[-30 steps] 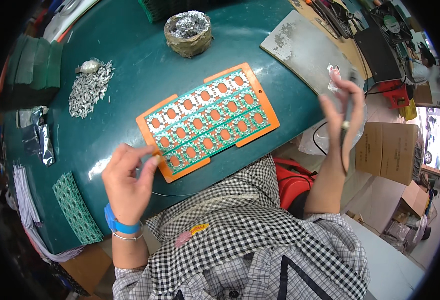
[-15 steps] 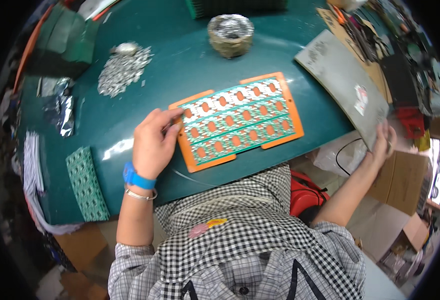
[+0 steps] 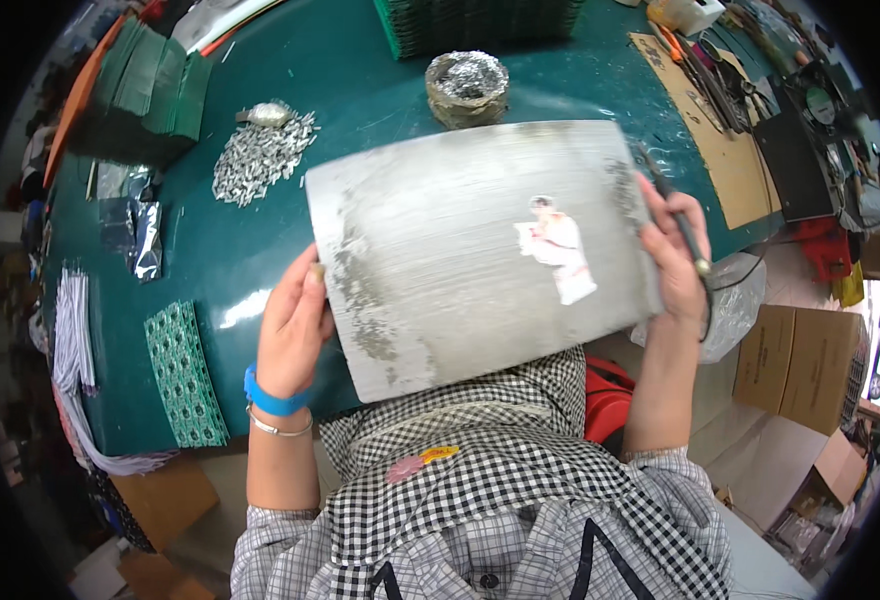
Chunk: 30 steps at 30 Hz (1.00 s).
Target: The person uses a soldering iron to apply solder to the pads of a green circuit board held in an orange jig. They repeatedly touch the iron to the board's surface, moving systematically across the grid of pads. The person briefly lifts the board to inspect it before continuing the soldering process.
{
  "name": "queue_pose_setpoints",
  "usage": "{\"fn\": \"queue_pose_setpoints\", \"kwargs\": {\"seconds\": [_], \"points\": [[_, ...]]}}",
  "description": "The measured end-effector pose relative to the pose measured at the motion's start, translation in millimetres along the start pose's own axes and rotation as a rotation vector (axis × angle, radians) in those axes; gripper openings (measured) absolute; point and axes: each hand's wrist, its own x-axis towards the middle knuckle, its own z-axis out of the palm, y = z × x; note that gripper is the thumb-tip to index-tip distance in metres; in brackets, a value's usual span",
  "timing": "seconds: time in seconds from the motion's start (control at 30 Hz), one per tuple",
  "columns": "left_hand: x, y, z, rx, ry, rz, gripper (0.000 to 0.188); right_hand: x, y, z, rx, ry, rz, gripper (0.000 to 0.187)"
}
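Note:
A flat grey metal plate (image 3: 440, 260) with worn dark patches and a torn white-and-red sticker (image 3: 563, 255) is held level over the bench. My left hand (image 3: 297, 320) grips its left edge, thumb on top, and my right hand (image 3: 675, 250) grips its right edge. Across the right hand's fingers runs a black pen-shaped corded tool (image 3: 672, 200); whether the fingers also hold it I cannot tell. The orange frame with the green board panel, visible earlier, is hidden beneath the plate.
Past the plate stands a round foil-filled pot (image 3: 468, 92). A heap of small silvery parts (image 3: 260, 160), a green board panel (image 3: 186, 375) and white wires (image 3: 74, 325) lie left. Green board stacks (image 3: 145, 85) stand behind. Hand tools rest on a brown board (image 3: 715, 150) at right.
The metal plate has swung from the right side to the middle, covering the orange frame. My left hand has let go of that frame and taken the plate's left edge.

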Motion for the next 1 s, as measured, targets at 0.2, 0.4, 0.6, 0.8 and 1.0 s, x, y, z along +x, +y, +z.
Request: {"fn": "queue_pose_setpoints", "kwargs": {"seconds": [0.2, 0.4, 0.6, 0.8, 1.0], "points": [[-3, -35, -1, 0.180, 0.151, 0.070, 0.052, 15, 10, 29, -0.343, -0.045, -0.010, 0.030], [-6, -41, 7, 0.202, 0.201, 0.111, 0.053, 13, 5, 35, -0.382, -0.026, -0.022, 0.030], [-7, -31, 10, 0.345, 0.209, 0.123, 0.050, 8, 4, 38, -0.366, -0.012, -0.016, 0.032], [-11, -34, 8, 0.328, 0.203, 0.078, 0.050, 6, 8, 31, -0.345, -0.020, -0.007, 0.031], [-10, -38, 11, 0.493, 0.278, 0.217, 0.049, 3, 4, 29, -0.347, -0.034, 0.009, 0.032]]}}
